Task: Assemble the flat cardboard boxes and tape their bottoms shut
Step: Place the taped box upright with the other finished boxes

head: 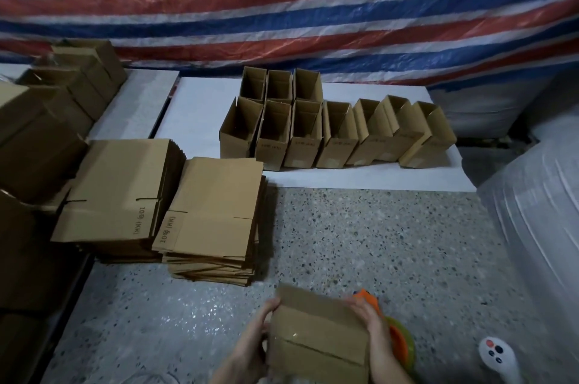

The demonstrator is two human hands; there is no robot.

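A small cardboard box (318, 335) is held low in the middle, its flapped side turned up with a shiny tape strip near the seam. My left hand (263, 325) grips its left side and my right hand (371, 322) grips its right side. An orange tape dispenser (399, 339) lies on the floor behind my right hand, partly hidden. Two stacks of flat boxes (213, 217) (122, 195) sit to the left. Several assembled open boxes (332, 129) stand in rows on a white sheet (360, 178) farther ahead.
Larger brown cartons (40, 133) pile along the left edge. Plastic-wrapped white bundles (539, 211) fill the right side. A white controller (496, 355) lies on the speckled floor (376, 242) at lower right. A striped tarp (282, 7) hangs behind.
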